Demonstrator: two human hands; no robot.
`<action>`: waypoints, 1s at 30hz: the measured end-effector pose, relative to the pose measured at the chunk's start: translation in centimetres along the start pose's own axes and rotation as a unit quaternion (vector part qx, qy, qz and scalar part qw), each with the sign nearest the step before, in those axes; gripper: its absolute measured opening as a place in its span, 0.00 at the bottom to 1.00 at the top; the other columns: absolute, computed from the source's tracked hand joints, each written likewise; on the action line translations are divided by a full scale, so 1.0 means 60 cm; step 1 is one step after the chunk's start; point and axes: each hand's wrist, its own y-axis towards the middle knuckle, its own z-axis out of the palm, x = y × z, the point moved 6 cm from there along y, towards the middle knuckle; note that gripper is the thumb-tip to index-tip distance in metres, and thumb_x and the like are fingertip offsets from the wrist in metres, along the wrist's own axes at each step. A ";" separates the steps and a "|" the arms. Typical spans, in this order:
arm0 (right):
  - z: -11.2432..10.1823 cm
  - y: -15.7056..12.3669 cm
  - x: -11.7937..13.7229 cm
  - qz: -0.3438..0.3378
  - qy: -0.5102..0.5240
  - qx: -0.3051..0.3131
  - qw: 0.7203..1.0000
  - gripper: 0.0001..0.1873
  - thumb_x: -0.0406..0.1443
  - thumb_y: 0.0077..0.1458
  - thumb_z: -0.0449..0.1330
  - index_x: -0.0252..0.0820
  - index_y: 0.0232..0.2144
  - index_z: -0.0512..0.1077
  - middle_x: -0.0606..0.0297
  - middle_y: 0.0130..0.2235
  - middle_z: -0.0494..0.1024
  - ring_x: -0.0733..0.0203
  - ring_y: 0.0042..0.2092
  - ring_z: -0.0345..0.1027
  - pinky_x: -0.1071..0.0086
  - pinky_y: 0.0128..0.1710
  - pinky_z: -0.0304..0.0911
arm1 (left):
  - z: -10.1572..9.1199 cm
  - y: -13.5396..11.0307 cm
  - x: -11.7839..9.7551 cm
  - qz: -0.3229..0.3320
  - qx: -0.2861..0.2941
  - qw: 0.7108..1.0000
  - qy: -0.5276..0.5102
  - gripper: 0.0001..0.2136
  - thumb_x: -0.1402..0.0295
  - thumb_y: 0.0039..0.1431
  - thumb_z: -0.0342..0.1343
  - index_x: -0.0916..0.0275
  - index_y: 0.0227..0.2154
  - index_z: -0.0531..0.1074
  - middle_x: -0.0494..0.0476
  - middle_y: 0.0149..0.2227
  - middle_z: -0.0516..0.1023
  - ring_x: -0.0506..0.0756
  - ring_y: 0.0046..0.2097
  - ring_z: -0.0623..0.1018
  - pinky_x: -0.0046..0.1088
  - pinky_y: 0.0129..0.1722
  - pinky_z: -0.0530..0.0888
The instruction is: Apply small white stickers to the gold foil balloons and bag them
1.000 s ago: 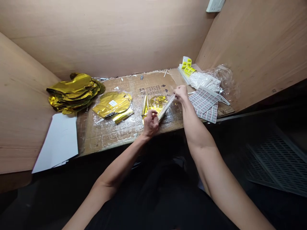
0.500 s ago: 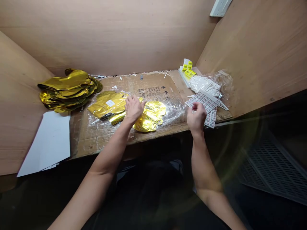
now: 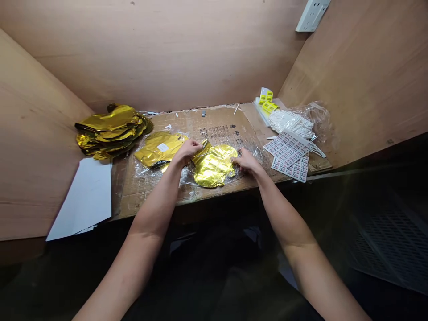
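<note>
A shiny gold foil balloon, lying flat and uninflated, spans the space between my hands near the front of the cardboard. My left hand is closed in a pinch at its upper left part, and a small whitish bit shows at the fingertips. On the right edge of the foil, the fingers of my right hand are pinched together. Clear plastic film lies around and under the foil. Left of my left hand rests another folded gold foil piece bearing a white label.
A pile of gold foil pieces sits at the left, above white sheets. At the right lie sticker sheets, thin white sticks and yellow labels. Wooden panels enclose the cardboard-covered table.
My right hand has moved left from beside the sticker sheets to the balloon's right edge. My left hand has gone from lying spread on the foil to a pinch. The view has shifted slightly.
</note>
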 end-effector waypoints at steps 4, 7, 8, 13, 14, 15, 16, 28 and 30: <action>-0.009 0.015 0.002 -0.034 -0.048 -0.022 0.998 0.27 0.38 0.53 0.74 0.37 0.53 0.75 0.52 0.51 0.84 0.53 0.48 0.80 0.70 0.45 0.70 | 0.000 -0.002 0.003 0.054 0.014 0.993 -0.101 0.15 0.64 0.46 0.72 0.62 0.31 0.72 0.49 0.23 0.76 0.50 0.24 0.73 0.23 0.27 0.69; -0.015 0.029 0.007 -0.034 -0.074 -0.030 0.996 0.24 0.40 0.51 0.75 0.37 0.48 0.77 0.50 0.51 0.84 0.50 0.52 0.78 0.68 0.49 0.68 | 0.006 -0.002 0.015 0.079 -0.004 0.987 -0.143 0.19 0.65 0.45 0.72 0.63 0.40 0.75 0.50 0.25 0.78 0.50 0.25 0.75 0.24 0.28 0.71; -0.017 0.034 0.010 -0.030 -0.081 -0.033 0.996 0.24 0.40 0.49 0.76 0.36 0.46 0.77 0.49 0.50 0.83 0.49 0.52 0.77 0.68 0.49 0.67 | 0.009 -0.002 0.020 0.085 -0.016 0.984 -0.153 0.22 0.64 0.45 0.72 0.63 0.44 0.75 0.50 0.26 0.80 0.51 0.25 0.76 0.24 0.28 0.72; -0.031 0.062 0.038 -0.008 -0.074 -0.023 0.997 0.23 0.42 0.40 0.81 0.37 0.31 0.75 0.53 0.37 0.82 0.51 0.44 0.75 0.70 0.39 0.64 | 0.029 -0.010 0.039 0.135 -0.097 0.964 -0.207 0.33 0.61 0.47 0.72 0.65 0.58 0.75 0.55 0.34 0.84 0.55 0.34 0.83 0.31 0.39 0.80; -0.032 0.066 0.043 -0.003 -0.061 -0.014 0.998 0.23 0.42 0.40 0.81 0.38 0.28 0.74 0.56 0.33 0.80 0.53 0.40 0.74 0.70 0.36 0.63 | 0.032 -0.010 0.039 0.148 -0.104 0.958 -0.221 0.33 0.60 0.46 0.72 0.66 0.57 0.76 0.56 0.35 0.85 0.56 0.37 0.84 0.33 0.43 0.82; -0.033 0.069 0.048 0.001 -0.043 -0.002 0.999 0.22 0.42 0.40 0.81 0.38 0.26 0.72 0.59 0.29 0.78 0.55 0.37 0.73 0.70 0.33 0.62 | 0.033 -0.011 0.038 0.158 -0.109 0.953 -0.233 0.32 0.60 0.45 0.73 0.67 0.55 0.77 0.58 0.37 0.86 0.57 0.39 0.85 0.35 0.45 0.82; -0.032 0.069 0.051 0.003 -0.023 0.011 1.000 0.22 0.42 0.41 0.80 0.39 0.24 0.71 0.61 0.26 0.76 0.57 0.33 0.71 0.70 0.30 0.60 | 0.034 -0.010 0.037 0.165 -0.112 0.950 -0.241 0.32 0.59 0.44 0.74 0.67 0.52 0.79 0.60 0.38 0.87 0.58 0.40 0.86 0.36 0.46 0.83; -0.028 0.010 0.032 -0.060 0.189 0.061 0.978 0.18 0.44 0.51 0.75 0.39 0.28 0.74 0.72 0.20 0.67 0.70 0.20 0.55 0.76 0.18 0.50 | -0.060 -0.081 -0.034 0.202 -0.253 0.927 -0.188 0.13 0.59 0.61 0.68 0.64 0.32 0.78 0.52 0.27 0.81 0.50 0.26 0.79 0.24 0.27 0.76; -0.045 0.009 0.021 -0.058 0.240 0.052 0.968 0.21 0.46 0.49 0.77 0.39 0.29 0.73 0.72 0.20 0.68 0.72 0.19 0.53 0.76 0.15 0.49 | -0.116 -0.117 -0.043 0.190 -0.349 0.896 -0.199 0.10 0.65 0.67 0.63 0.63 0.32 0.73 0.46 0.23 0.74 0.48 0.21 0.74 0.22 0.23 0.72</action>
